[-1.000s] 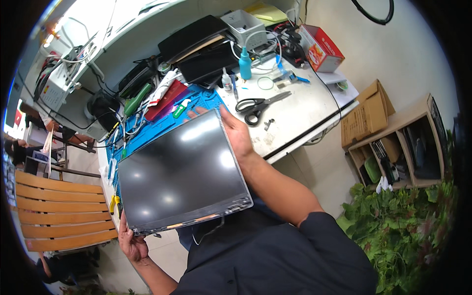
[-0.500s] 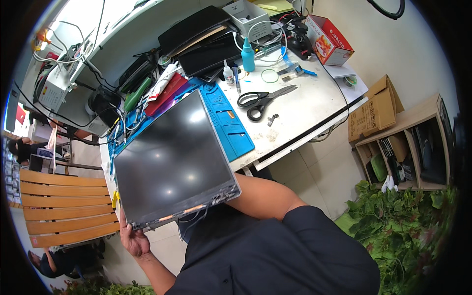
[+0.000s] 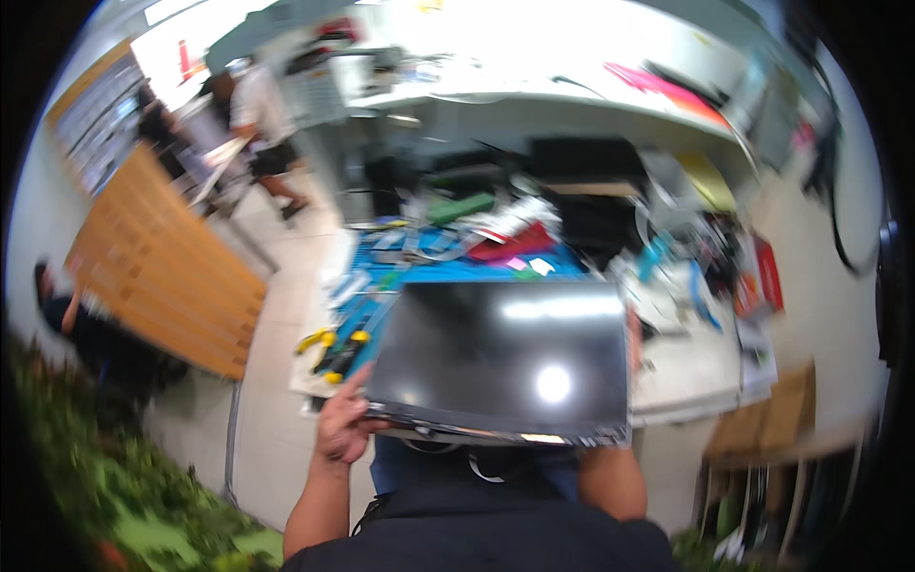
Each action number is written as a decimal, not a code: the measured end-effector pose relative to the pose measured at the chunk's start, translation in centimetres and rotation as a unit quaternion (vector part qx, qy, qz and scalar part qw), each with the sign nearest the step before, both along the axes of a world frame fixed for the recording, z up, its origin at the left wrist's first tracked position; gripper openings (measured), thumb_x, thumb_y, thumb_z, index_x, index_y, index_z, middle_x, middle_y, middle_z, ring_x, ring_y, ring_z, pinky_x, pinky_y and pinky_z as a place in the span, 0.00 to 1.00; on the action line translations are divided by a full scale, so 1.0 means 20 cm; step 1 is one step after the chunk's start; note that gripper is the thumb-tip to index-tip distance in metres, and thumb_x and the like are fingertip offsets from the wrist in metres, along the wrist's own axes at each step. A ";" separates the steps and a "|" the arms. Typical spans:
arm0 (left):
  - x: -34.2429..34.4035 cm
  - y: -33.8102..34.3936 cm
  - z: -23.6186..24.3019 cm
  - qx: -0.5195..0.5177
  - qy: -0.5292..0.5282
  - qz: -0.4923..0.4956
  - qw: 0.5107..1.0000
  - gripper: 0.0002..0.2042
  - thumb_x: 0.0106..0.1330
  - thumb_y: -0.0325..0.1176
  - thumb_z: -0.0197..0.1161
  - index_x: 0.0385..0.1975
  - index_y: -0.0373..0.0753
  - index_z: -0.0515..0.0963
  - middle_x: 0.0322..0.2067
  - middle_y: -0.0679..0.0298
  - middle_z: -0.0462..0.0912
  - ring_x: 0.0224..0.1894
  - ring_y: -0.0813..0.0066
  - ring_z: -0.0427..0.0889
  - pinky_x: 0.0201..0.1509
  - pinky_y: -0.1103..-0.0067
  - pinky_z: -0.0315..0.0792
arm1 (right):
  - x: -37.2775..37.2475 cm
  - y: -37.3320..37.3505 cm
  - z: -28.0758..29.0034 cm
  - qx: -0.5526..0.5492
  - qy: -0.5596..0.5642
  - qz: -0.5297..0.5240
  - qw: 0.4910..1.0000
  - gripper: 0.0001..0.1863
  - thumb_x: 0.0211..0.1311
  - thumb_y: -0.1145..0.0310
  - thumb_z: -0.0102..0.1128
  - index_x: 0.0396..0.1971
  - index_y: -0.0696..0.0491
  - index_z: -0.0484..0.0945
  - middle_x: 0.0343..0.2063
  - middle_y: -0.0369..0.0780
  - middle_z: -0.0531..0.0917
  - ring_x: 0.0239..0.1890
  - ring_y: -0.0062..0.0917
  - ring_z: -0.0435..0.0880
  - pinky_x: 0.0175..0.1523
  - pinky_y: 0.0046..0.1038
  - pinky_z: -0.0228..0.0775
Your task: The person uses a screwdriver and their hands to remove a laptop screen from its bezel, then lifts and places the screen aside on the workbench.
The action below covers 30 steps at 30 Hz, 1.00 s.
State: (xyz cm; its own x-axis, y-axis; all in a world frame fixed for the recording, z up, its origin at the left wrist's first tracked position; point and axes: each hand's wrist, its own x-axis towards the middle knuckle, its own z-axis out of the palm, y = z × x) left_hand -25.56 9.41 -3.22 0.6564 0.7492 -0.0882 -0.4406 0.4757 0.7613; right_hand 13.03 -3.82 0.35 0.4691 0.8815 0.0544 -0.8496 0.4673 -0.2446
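A laptop screen (image 3: 496, 357), dark and glossy with light reflections, is held in front of me over the near edge of the bench. Along its near edge runs a bare strip with small parts, and a thin cable loop hangs below. My left hand (image 3: 343, 419) grips the near left corner, thumb at the front edge. At the right edge, a blurred strip of my right hand (image 3: 635, 336) shows against the screen; the rest of that hand is behind it. Beside the left edge lie pliers with yellow and black handles (image 3: 348, 357).
A blue work mat (image 3: 367, 253) lies on the white bench (image 3: 686, 386), with tools, a green-handled tool (image 3: 462, 208), red and white packets (image 3: 515, 234) and dark panels behind. A slatted orange bench (image 3: 172, 276) stands left, with people beyond. Cardboard (image 3: 786, 405) leans at right.
My view has swung round and is blurred. The screen has turned from slanted to nearly square in front of me. My left hand still holds its corner; right-hand skin now shows at the right edge.
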 end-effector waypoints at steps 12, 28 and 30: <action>-0.02 -0.04 0.02 -0.049 -0.111 -0.151 0.981 0.35 0.82 0.31 0.48 0.83 0.44 0.38 0.65 0.45 0.76 0.59 0.49 0.85 0.61 0.59 0.83 | 0.11 -0.27 -0.08 -0.160 -0.074 0.025 0.984 0.28 0.84 0.49 0.44 0.64 0.58 0.75 0.56 0.48 0.84 0.55 0.39 0.86 0.62 0.42 0.78; 0.11 -0.15 -0.02 -0.081 -0.052 -0.072 0.993 0.22 0.85 0.43 0.44 0.71 0.39 0.67 0.54 0.57 0.84 0.51 0.64 0.88 0.45 0.60 0.90 | 0.05 -0.47 -0.09 -0.179 -0.173 0.052 0.967 0.29 0.84 0.48 0.43 0.63 0.57 0.77 0.58 0.49 0.84 0.57 0.41 0.85 0.64 0.46 0.78; 0.08 -0.15 -0.05 -0.081 -0.063 -0.069 0.992 0.22 0.86 0.44 0.44 0.72 0.41 0.66 0.58 0.59 0.81 0.54 0.65 0.86 0.47 0.61 0.89 | 0.06 -0.52 -0.10 -0.159 -0.178 0.064 0.969 0.29 0.83 0.48 0.43 0.63 0.58 0.77 0.57 0.49 0.85 0.56 0.41 0.86 0.63 0.45 0.79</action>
